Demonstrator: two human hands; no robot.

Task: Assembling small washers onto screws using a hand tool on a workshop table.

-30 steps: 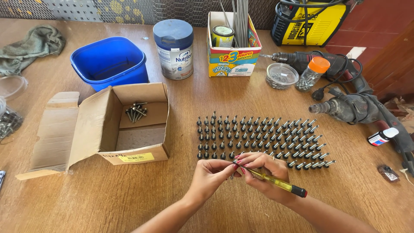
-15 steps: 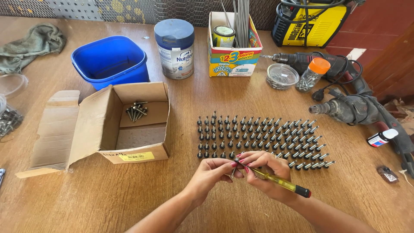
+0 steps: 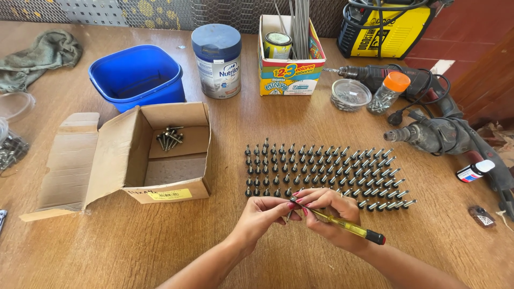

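Workshop bench, power drills (image 3: 428, 134), yellow welding machine (image 3: 388, 27), rows of screws (image 3: 321, 171), pegboard wall (image 3: 91, 9)

Single head view, looking steeply down, close over the workbench (image 3: 160, 251)

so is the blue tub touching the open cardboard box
Apart. The head view shows a strip of bare table between the blue tub and the cardboard box.

Yellow-handled screwdriver (image 3: 348, 227), black end cap, lies slanted across the fingers. Small dark screw (image 3: 290, 210) at its tip, above the wooden table.
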